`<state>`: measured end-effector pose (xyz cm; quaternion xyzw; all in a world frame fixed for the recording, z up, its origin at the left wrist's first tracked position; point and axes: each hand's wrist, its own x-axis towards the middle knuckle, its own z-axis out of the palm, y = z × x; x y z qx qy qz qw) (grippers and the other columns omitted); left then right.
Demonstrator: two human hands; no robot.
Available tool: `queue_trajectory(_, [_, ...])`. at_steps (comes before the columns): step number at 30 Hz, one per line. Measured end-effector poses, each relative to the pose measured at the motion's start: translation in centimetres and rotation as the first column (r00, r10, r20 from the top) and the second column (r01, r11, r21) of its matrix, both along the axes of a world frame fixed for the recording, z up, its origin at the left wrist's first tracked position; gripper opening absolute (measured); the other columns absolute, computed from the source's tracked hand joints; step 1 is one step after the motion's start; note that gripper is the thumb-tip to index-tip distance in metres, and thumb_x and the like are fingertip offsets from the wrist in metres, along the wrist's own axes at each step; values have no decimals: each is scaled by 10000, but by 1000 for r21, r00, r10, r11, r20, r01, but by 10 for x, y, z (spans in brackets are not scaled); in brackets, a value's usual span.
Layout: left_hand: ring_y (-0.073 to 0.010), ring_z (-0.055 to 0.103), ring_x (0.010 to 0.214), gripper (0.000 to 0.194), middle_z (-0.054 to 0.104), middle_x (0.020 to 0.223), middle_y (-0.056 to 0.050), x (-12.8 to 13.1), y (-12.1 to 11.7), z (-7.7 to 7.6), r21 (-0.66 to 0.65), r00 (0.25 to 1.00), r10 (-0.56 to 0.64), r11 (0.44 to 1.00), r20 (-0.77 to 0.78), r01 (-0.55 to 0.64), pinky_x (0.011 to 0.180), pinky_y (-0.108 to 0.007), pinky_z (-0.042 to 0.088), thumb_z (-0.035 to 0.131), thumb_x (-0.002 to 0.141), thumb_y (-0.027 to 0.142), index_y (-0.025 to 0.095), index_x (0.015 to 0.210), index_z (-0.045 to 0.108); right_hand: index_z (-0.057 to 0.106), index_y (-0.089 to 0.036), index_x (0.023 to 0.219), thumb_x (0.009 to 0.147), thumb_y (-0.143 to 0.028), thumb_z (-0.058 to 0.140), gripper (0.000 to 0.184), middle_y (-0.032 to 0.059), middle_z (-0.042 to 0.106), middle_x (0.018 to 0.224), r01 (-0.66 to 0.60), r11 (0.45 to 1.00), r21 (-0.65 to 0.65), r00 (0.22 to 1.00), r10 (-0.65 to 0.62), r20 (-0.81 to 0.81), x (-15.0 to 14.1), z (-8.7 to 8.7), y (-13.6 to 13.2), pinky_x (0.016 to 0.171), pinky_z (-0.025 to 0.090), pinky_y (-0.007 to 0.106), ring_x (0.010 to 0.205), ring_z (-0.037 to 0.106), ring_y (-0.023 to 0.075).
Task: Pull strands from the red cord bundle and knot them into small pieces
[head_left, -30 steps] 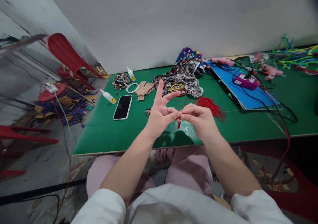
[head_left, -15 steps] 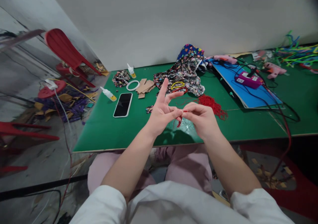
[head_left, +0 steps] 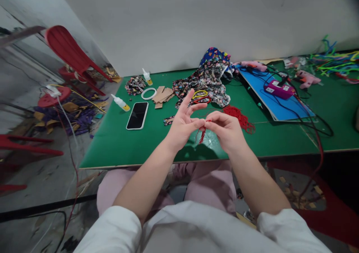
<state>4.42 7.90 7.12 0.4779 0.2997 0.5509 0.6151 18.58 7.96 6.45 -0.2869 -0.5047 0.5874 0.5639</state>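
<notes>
Between my two hands is a small bunch of red yarn, its loose ends hanging below the fingertips. My left hand pinches it between thumb and bent fingers, while two other fingers stretch upward. Touching the left fingertips, my right hand pinches the yarn's upper part with thumb and forefinger. The exact grip point is mostly hidden by the fingers. Behind the right hand lies a tangled pile of red yarn. Scissors with yellow and red handles rest on floral fabric just beyond my hands.
On the green table sit a phone, glue bottles, a white ring and cardboard pieces. To the right are a blue folder, a purple power strip with trailing cables, and pink glue guns.
Both hands keep their pinch on the red yarn, with only slight finger shifts. The hanging yarn ends show a little more below the fingers. The camera view has shifted slightly.
</notes>
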Motion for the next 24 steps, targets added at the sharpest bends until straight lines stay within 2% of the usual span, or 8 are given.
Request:
queue_trajectory(2, [-88,612,750,794,591,1197,-48,0,3,-6,-22,999,25,999,36,-24,718,-227,498,757,667,271,366,1359,379,679,-210,682,668,-230,743,68,-29,644,678,23,1000,7,999,-23,35,1,2,5,649,499,258,637,602,101])
queue_trajectory(5, [-133,615,930,554,606,1180,-53,2,8,-14,-66,995,47,997,85,-42,833,-264,467,696,731,335,289,1255,522,679,-206,695,671,-248,739,77,-31,657,690,31,999,24,991,-34,129,5,4,14,638,479,250,628,588,93])
queue_trajectory(7, [-165,606,998,416,628,1160,-62,6,10,-18,-104,994,29,994,105,-18,883,-304,446,632,781,399,244,1166,600,679,-201,701,677,-256,734,81,-31,657,690,34,998,43,980,-42,196,8,7,21,635,471,248,625,582,92])
queue_trajectory(9, [-188,603,1019,378,652,1133,-68,12,12,-21,-117,992,13,993,126,2,899,-333,438,610,789,439,218,1094,648,674,-193,698,677,-262,730,91,-30,647,678,41,998,55,969,-53,240,11,11,27,618,468,245,611,575,91])
queue_trajectory(13, [-139,641,762,364,712,965,-56,24,13,-23,-101,994,2,995,107,9,761,-293,473,650,749,454,195,1000,696,648,-188,683,666,-270,726,115,-28,633,683,91,995,50,960,-101,259,15,19,37,518,444,226,550,540,82])
queue_trajectory(16, [-91,609,585,323,713,767,-29,27,11,-22,-162,997,-3,987,72,15,651,-247,457,720,693,391,164,923,715,648,-192,693,668,-262,723,106,-26,635,689,157,985,73,950,-170,263,19,21,46,568,465,230,594,558,89])
queue_trajectory(20, [-87,623,583,293,702,711,-19,27,7,-22,-284,994,-15,958,105,44,634,-227,453,767,639,314,154,880,723,663,-197,706,667,-242,724,86,-27,644,706,221,968,118,939,-244,243,25,21,60,680,481,245,652,576,89])
queue_trajectory(24, [-88,622,590,273,705,730,-32,25,4,-26,-342,993,-62,935,99,92,647,-234,461,769,632,287,144,862,729,661,-198,701,659,-231,718,78,-29,631,680,247,964,98,935,-264,238,30,18,71,654,468,245,618,554,86])
